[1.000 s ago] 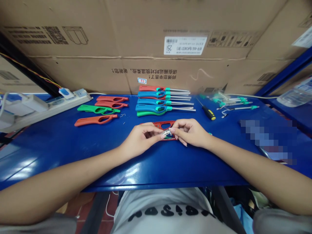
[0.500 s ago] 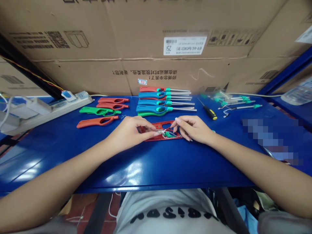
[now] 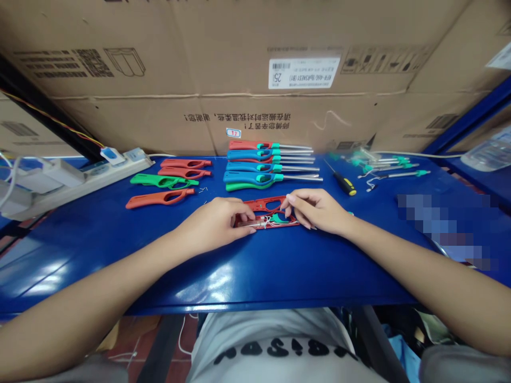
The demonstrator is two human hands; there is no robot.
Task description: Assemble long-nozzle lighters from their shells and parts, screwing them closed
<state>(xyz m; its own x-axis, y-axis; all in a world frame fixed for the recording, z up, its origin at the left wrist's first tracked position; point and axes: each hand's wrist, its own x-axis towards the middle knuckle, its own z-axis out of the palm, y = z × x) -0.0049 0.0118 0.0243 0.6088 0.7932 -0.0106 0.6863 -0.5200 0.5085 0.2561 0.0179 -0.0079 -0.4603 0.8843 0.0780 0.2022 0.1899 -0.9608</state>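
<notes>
A red lighter shell half (image 3: 273,225) lies on the blue table, with a green trigger (image 3: 280,218), white wires and a clear or silvery inner part (image 3: 254,224) in it. Just behind it rests another red shell half (image 3: 261,204). My left hand (image 3: 223,221) has its thumb and fingers closed round the left end of the front shell half. At the right end, my right hand (image 3: 309,210) has its thumb and index finger pinched together beside the trigger; whatever is between them is too small to make out.
Several assembled lighters (image 3: 255,166) lie behind my hands. Several shell pieces (image 3: 159,199) are on the left near a power strip (image 3: 91,183). A screwdriver (image 3: 344,182), metal-tube parts (image 3: 399,174) and a blurred-out object (image 3: 443,229) lie on the right. A cardboard box (image 3: 159,122) stands behind.
My left hand has moved slightly left and down, uncovering more of the inner part, which now lies lower in the front shell half. My right hand has barely moved.
</notes>
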